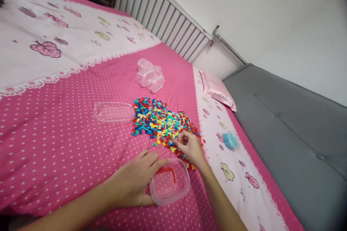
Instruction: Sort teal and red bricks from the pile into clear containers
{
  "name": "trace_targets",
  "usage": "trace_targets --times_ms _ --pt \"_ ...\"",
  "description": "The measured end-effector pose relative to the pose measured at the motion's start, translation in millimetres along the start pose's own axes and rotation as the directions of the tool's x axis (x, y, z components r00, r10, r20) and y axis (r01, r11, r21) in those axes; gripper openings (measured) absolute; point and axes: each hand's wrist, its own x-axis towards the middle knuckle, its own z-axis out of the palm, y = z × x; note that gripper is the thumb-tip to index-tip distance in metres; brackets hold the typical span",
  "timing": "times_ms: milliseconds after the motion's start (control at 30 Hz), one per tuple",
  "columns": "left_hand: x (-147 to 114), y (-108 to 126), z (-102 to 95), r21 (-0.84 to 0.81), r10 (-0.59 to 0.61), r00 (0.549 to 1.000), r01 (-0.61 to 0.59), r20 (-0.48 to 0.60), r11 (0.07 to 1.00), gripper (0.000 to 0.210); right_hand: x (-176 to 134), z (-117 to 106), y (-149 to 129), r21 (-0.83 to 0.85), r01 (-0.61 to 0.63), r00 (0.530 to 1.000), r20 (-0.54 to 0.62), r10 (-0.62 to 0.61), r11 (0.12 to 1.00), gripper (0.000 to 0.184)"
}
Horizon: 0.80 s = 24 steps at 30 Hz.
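Note:
My left hand [139, 177] grips the left side of a clear plastic container [170, 196], fingers over its rim and thumb low on its side. Inside, a red strip of small pieces [174, 174] makes a corner along the far and right sides. Over the near right part of a pile of tiny coloured toy bricks [159, 117], my right hand [189, 146] is closed in a pinch. Whatever its fingertips hold is too small to make out. The pile mixes red, blue, yellow and teal bricks, lying loose on the pink dotted bedsheet [114, 144].
A clear oblong plastic lid or tray [114, 112] lies left of the pile. Beyond it sit several clear containers [150, 75] grouped together. A blue-tinted container [230, 140] is at the right, near a pink pillow [218, 92] and the grey padded headboard [287, 130]. Metal rails [168, 18] edge the far side.

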Motion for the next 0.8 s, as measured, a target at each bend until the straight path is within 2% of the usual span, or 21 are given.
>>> trace_targets --times_ms 133,233,500,800 --pt "-0.1 -0.5 -0.8 -0.021 -0.003 1.0 0.003 0.006 1.0 0.079 -3.6 0.1 4.5 0.112 -0.01 0.999 -0.03 0.014 0.994 0.028" --pt "-0.3 -0.1 -0.9 -0.045 -0.013 1.0 0.013 0.009 0.999 0.076 -4.7 1.7 5.5 0.17 0.001 0.997 -0.073 0.012 0.985 0.02" --pt "0.2 1.8 1.1 -0.042 -0.02 1.0 0.02 -0.003 0.999 0.073 -16.5 7.6 15.4 0.236 0.056 0.973 -0.231 0.0 0.97 0.019" --pt "-3.8 -5.6 10.0 -0.06 -0.064 0.998 0.065 0.025 0.996 0.077 -16.3 21.0 16.0 0.394 0.079 0.979 -0.205 0.004 0.916 0.009"
